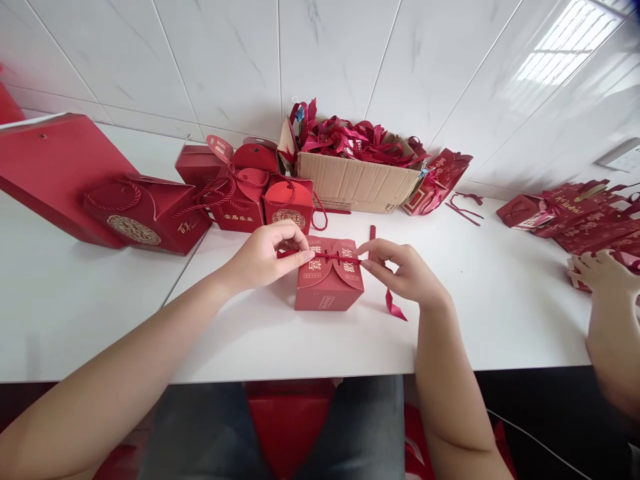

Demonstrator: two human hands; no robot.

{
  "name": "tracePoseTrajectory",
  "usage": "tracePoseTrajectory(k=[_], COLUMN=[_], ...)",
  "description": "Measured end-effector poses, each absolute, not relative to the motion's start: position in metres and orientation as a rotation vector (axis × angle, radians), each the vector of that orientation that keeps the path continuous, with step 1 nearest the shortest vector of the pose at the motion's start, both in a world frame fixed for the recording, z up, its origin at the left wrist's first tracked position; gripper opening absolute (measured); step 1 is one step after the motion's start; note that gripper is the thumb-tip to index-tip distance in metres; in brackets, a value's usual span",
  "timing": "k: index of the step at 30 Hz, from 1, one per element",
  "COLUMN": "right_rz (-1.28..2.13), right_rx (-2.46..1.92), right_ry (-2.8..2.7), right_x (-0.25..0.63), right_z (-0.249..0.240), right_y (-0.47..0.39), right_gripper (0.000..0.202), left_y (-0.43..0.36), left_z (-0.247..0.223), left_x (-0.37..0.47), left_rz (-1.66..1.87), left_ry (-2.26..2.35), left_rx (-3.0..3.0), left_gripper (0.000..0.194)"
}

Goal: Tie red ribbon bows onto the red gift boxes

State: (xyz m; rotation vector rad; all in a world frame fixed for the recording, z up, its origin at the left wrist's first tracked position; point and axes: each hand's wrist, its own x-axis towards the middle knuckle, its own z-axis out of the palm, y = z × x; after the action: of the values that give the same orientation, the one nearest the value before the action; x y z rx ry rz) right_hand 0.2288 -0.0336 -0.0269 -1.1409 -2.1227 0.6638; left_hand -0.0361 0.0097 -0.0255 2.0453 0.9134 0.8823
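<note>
A small red gift box [329, 293] with pale lettering stands upright in front of me, its curved top flaps folded together. A dark red ribbon [332, 256] runs across the top, with a knot near the middle. At the box's left side, my left hand [277, 257] pinches one part of the ribbon between thumb and fingers. My right hand [400, 267] pinches the other part at the right edge of the top. A loose ribbon tail [395, 307] hangs below my right hand and rests on the table.
Behind the box is a cardboard carton [350, 180] full of red ribbons. Red boxes with cords [240, 207] stand at back left, beside a large red box [65, 173]. Another person's hand [605, 273] touches red packages at the far right of the white table [500, 300].
</note>
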Motion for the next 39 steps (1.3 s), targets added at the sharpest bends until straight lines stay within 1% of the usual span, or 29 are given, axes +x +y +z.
tracePoseTrajectory(k=[4, 7, 22, 27, 30, 32, 37, 39], right_rz=[0.607, 0.612, 0.650, 0.641, 0.609, 0.609, 0.709, 0.708], right_rx=[-1.137, -1.143, -1.083, -1.089, -1.119, -1.114, -1.119, -1.131], right_ry=[-2.153, -2.153, -2.137, -2.172, -2.183, -2.173, -2.054, -2.005], right_x=[0.220, 0.215, 0.215, 0.212, 0.210, 0.210, 0.212, 0.213], right_z=[-0.031, -0.031, -0.032, -0.032, -0.032, -0.032, -0.035, -0.036], right_y=[-0.033, -0.032, -0.030, -0.031, -0.032, -0.032, -0.030, -0.029], right_gripper=[0.027, 0.033, 0.030, 0.040, 0.042, 0.040, 0.022, 0.020], left_y=[0.005, 0.000, -0.007, -0.006, -0.006, -0.006, -0.004, -0.004], left_z=[-0.024, -0.023, -0.025, -0.027, -0.027, -0.027, -0.029, -0.029], left_x=[-0.031, -0.028, -0.020, -0.020, -0.021, -0.021, -0.021, -0.022], left_rz=[0.905, 0.909, 0.862, 0.877, 0.885, 0.898, 1.001, 1.002], left_ry=[0.939, 0.955, 1.015, 1.010, 1.007, 1.002, 0.994, 0.992], left_rx=[2.009, 1.971, 2.026, 2.064, 2.063, 2.051, 1.966, 1.925], left_gripper=[0.017, 0.022, 0.023, 0.024, 0.024, 0.024, 0.020, 0.021])
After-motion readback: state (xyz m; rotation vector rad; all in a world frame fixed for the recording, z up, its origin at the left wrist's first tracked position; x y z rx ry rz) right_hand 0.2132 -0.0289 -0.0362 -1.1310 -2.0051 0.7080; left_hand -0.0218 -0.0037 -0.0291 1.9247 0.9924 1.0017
